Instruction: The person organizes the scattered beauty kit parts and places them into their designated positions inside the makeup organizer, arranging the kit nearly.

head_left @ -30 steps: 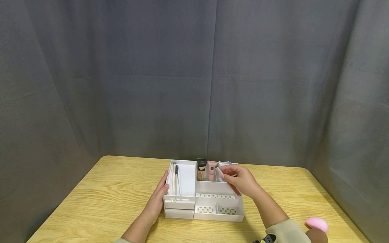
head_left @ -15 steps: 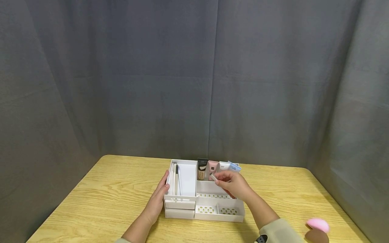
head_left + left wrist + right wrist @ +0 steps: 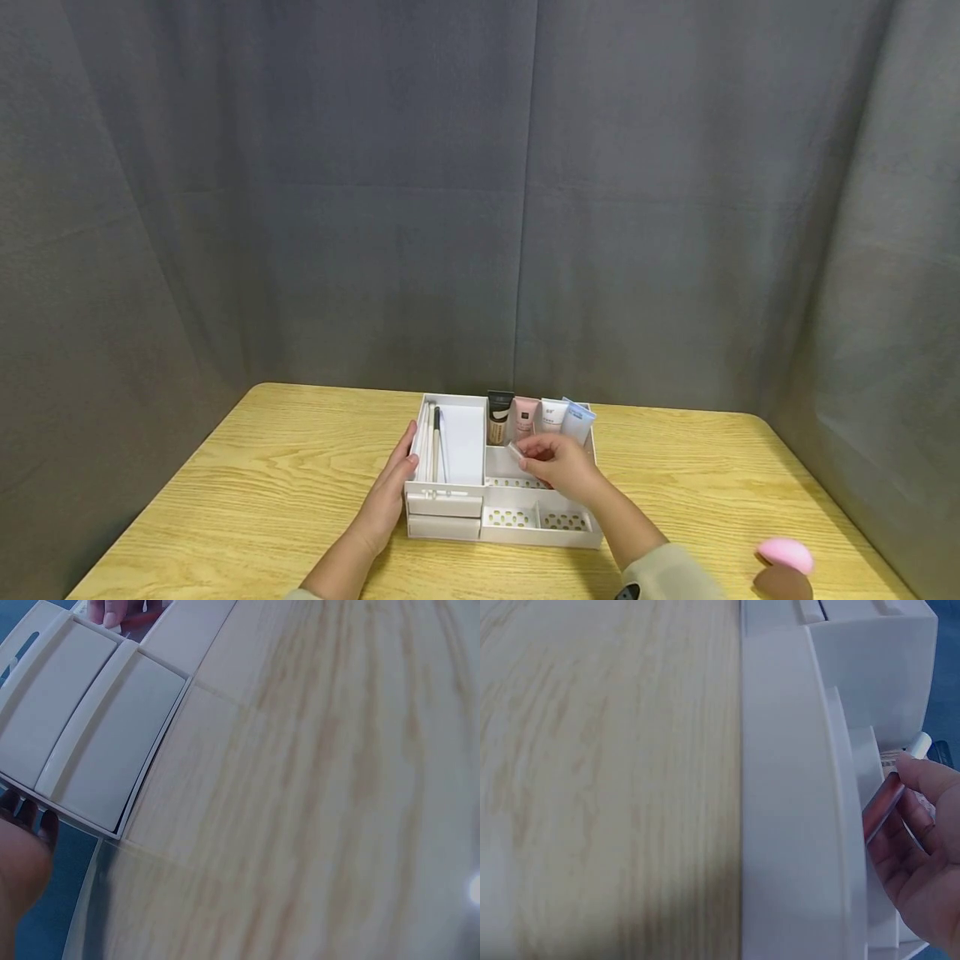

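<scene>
A white desktop organizer stands on the table. My left hand rests along its left side, fingers extended against the wall. Over the middle compartment, my right hand pinches a slim tube with a whitish cap, apparently a lip gloss. The right wrist view shows its reddish body below the thumb and its white cap beyond it. Behind this hand, a black tube, a pink tube, a white tube and a light-blue tube stand in the back row.
Slim brushes lie in the organizer's left tray. Two drawers sit below that tray. At the table's right front are a pink makeup sponge and a brown rounded thing. A grey curtain surrounds the table.
My right hand has moved left and toward the front with the lip gloss, from the back row to the middle compartment, uncovering the white and light-blue tubes. My left hand has stayed put.
</scene>
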`<state>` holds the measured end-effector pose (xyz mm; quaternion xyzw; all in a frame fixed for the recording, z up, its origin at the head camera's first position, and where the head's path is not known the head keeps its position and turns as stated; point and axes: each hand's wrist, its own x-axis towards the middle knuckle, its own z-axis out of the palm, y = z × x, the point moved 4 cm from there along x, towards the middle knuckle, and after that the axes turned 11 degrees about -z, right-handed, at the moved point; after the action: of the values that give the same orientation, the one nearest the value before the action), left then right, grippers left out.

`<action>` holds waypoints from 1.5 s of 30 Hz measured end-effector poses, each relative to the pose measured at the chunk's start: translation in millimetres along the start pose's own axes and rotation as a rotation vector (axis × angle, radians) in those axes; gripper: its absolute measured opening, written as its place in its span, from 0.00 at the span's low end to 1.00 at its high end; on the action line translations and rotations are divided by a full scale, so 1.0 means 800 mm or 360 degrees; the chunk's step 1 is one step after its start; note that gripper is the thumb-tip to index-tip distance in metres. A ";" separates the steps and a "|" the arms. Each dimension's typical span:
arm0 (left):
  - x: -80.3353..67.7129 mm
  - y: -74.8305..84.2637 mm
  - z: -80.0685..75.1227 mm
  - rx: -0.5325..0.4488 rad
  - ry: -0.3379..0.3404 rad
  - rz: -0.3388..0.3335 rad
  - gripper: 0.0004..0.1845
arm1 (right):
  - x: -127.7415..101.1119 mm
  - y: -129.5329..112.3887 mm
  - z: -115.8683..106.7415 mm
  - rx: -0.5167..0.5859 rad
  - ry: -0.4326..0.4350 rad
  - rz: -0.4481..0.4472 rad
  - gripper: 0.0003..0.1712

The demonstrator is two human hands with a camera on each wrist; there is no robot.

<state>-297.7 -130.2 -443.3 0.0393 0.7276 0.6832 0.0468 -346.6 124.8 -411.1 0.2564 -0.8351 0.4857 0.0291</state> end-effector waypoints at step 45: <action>-0.001 0.001 0.000 -0.0003 0.0002 -0.0011 0.32 | -0.001 0.001 0.023 -0.0158 -0.0109 -0.0027 0.11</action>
<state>-296.9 -130.2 -442.5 0.0363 0.7272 0.6837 0.0486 -342.7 110.3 -421.5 0.2781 -0.8566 0.4343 0.0171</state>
